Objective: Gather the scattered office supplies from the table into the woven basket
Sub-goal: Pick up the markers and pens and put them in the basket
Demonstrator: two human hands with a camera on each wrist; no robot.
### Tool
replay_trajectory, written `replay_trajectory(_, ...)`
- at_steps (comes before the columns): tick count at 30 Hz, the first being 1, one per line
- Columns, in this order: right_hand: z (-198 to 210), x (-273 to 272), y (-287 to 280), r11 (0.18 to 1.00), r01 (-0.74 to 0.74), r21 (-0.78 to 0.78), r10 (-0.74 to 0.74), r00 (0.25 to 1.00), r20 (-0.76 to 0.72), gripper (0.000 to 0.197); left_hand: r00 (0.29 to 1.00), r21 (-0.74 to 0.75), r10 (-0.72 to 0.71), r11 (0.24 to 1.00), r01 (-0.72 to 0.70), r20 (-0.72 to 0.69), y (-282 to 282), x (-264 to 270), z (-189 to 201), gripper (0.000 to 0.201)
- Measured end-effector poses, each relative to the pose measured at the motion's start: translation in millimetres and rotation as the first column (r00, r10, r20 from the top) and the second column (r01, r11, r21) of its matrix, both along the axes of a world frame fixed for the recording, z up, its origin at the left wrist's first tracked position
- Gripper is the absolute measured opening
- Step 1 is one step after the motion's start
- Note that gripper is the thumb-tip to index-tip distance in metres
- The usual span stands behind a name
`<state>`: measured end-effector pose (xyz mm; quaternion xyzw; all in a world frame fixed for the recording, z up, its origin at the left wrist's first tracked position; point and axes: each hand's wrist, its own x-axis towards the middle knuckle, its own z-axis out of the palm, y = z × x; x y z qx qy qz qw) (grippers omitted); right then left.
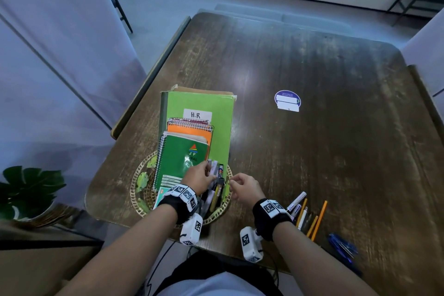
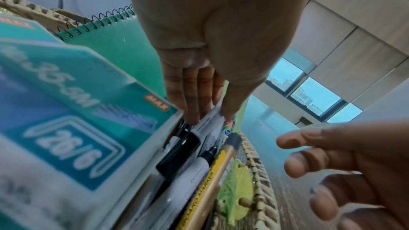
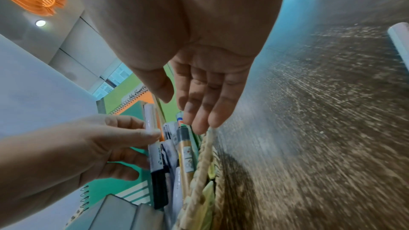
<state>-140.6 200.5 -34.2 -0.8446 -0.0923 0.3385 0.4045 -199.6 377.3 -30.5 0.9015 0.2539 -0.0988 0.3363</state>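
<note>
Markers [image 1: 217, 184] already fill the right side of the woven basket [image 1: 138, 184], and your left hand [image 1: 199, 176] pinches a white marker [image 3: 152, 128] there, likely to settle it among them. Your right hand [image 1: 245, 186] hangs relaxed, its grip holding nothing, just beside that rim. Behind its wrist, pencils and pens [image 1: 306, 215] lie on the surface [image 1: 312, 60], not yet gathered.

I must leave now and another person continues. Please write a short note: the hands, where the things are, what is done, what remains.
Left hand holds a white marker over the woven basket.
Right hand is open and empty beside the basket rim.
Done: notebooks, staples box and several markers are in the basket.
Left: the pens and pencils and blue pens on the table, to the right.
</note>
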Motion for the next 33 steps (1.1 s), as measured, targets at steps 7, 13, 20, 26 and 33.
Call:
replay_trajectory(7, -11.8, 4.8, -25.4, 0.997, 0.049, -0.062, -0.050, 0.999, -0.010, 0.011, 0.990, 0.109, -0.065, 0.991, 0.079, -0.122, 3.0, 2.2, -8.7, 0.035)
replay_trajectory(13, -19.9, 9.7, -58.4, 0.980, 0.083, -0.179, -0.088, 0.996, -0.023, 0.015, 0.996, 0.187, -0.059, 0.980, 0.072, -0.073, -5.6, 1.0, -6.8, 0.029)
replay_trajectory(20, -31.3, 23.4, -106.6, 0.870, 0.286, -0.403, -0.278, 0.957, 0.079, 0.028, 0.982, 0.047, -0.183, 0.982, 0.181, 0.043, -30.4, 10.3, -2.9, 0.019)
replay_trajectory(26, -37.2, 57.6, -146.5, 0.747, 0.365, -0.556, -0.406, 0.912, 0.053, 0.057, 0.952, 0.005, -0.298, 0.954, 0.299, 0.074, -54.2, 6.2, -2.5, 0.012)
replay_trajectory(33, -51.1, 72.0, -147.0, 0.768, 0.221, -0.602, -0.302, 0.953, -0.035, 0.036, 0.949, 0.000, -0.300, 0.954, 0.301, 0.092, -58.8, -0.6, 2.0, 0.010)
